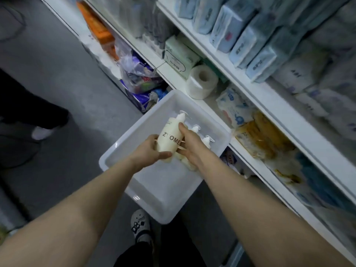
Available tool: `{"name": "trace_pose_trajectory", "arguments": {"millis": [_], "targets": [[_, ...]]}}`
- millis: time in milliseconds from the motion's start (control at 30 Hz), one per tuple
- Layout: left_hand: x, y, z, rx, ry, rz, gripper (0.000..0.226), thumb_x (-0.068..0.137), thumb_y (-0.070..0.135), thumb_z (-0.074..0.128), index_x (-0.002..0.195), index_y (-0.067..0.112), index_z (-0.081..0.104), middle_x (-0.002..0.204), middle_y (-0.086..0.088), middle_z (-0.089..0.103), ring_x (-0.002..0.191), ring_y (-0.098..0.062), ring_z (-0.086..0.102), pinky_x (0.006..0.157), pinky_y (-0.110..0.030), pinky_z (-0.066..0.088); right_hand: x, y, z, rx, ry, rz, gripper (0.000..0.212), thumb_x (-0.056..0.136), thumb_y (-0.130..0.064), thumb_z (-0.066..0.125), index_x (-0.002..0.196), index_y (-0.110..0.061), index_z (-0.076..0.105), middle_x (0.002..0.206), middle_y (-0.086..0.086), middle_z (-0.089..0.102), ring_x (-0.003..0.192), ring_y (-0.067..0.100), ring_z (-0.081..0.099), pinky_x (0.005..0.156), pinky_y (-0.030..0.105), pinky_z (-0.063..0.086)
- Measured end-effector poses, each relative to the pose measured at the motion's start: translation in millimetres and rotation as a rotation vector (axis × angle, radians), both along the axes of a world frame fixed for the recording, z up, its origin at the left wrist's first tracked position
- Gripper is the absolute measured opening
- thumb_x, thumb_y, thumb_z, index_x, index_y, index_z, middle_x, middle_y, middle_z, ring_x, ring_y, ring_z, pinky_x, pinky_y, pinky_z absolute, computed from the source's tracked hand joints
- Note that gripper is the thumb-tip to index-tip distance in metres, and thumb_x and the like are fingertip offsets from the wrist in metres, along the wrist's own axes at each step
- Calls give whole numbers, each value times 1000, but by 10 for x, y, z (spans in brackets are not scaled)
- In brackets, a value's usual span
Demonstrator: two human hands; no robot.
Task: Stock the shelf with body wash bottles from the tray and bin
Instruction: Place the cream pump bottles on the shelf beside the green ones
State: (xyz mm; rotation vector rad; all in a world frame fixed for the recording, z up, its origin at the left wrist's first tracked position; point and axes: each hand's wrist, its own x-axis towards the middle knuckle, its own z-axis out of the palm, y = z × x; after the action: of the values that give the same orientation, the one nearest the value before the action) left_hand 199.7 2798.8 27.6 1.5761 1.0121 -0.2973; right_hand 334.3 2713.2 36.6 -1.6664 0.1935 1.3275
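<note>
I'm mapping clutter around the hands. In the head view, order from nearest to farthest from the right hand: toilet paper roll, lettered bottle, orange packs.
From the right hand:
1. Lettered bottle, gripped in it, over the tray.
2. Toilet paper roll, on the shelf beyond the tray.
3. Orange packs, far up the aisle, top left.

Both hands [167,149] around bottle [169,138] over bin [115,153]

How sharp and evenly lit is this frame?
Head view: dim, cool light; the bottle held by the left hand and right hand reads sharp in the tray; shelf packs at upper right smear with blur; wide-angle bending at the edges.
</note>
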Motion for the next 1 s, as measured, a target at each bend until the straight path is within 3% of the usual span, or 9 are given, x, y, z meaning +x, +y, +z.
{"name": "trace_pose_trajectory", "arguments": {"millis": [67, 267, 333, 433, 533, 633, 767, 900, 1000], "targets": [[-58, -69, 270, 9, -28, -37, 72, 77, 31, 79, 137, 22, 40, 124, 2, 53, 110, -19, 53, 96, -37, 48, -77, -100, 275, 19, -38, -16, 36, 100, -45, 52, 126, -20, 54, 113, 6, 67, 103, 22, 67, 94, 43, 55], [-200, -340, 1036, 51, -146, -129, 69, 75, 34, 80, 133, 25, 45, 123, 5, 55, 110, -16, 53, 95, -32, 46, -235, -523, 1069, 100, -132, -52, 41, 98, -46, 55, 125, -15, 60, 111, 7, 69, 104, 25, 67, 97, 45, 54], [-230, -436, 1265, 57, -181, -167, 72, 71, 40, 82, 132, 27, 46, 123, 6, 56, 111, -15, 55, 98, -39, 48, -281, -683, 1341, 132, -177, -62, 32, 99, -45, 54, 115, -19, 63, 109, 7, 70, 102, 23, 67, 93, 43, 55], [-251, -615, 1595, 79, -242, -229, 71, 73, 41, 81, 132, 24, 46, 121, 6, 56, 110, -13, 55, 97, -37, 48, -353, -938, 1687, 177, -254, -102, 17, 99, -43, 55, 105, -28, 60, 102, 2, 69, 95, 21, 66, 92, 45, 54], [-251, -818, 1876, 76, -285, -284, 80, 69, 45, 83, 134, 22, 44, 123, 2, 55, 110, -16, 56, 95, -39, 50, -420, -1197, 1969, 187, -348, -133, 42, 96, -47, 58, 129, -21, 57, 107, 2, 69, 100, 21, 67, 91, 45, 54], [-213, -1034, 2077, 67, -319, -328, 83, 66, 46, 85, 133, 21, 42, 123, -1, 55, 109, -18, 58, 95, -41, 51, -459, -1468, 2229, 174, -417, -156, 46, 95, -50, 58, 129, -19, 59, 109, 1, 70, 104, 22, 66, 97, 47, 52], [-79, -1350, 2332, 114, -396, -402, 75, 73, 38, 82, 133, 19, 41, 121, 1, 55, 107, -17, 57, 81, -28, 50, -452, -1836, 2540, 151, -520, -200, 52, 92, -55, 59, 128, -17, 59, 114, 3, 71, 107, 22, 66, 92, 44, 52], [146, -1668, 2576, 158, -485, -464, 78, 69, 41, 84, 132, 20, 44, 125, 2, 56, 111, -16, 56, 97, -41, 49, -403, -2225, 2900, 169, -582, -277, 38, 95, -51, 58, 116, -20, 63, 99, 0, 74, 89, 17, 71, 70, 33, 52], [359, -1907, 2804, 183, -551, -511, 77, 67, 43, 85, 130, 22, 45, 123, 4, 57, 109, -15, 57, 97, -42, 48, -322, -2536, 3174, 180, -653, -319, 25, 96, -48, 58, 104, -25, 63, 100, -4, 73, 89, 11, 70, 74, 32, 53]]}}
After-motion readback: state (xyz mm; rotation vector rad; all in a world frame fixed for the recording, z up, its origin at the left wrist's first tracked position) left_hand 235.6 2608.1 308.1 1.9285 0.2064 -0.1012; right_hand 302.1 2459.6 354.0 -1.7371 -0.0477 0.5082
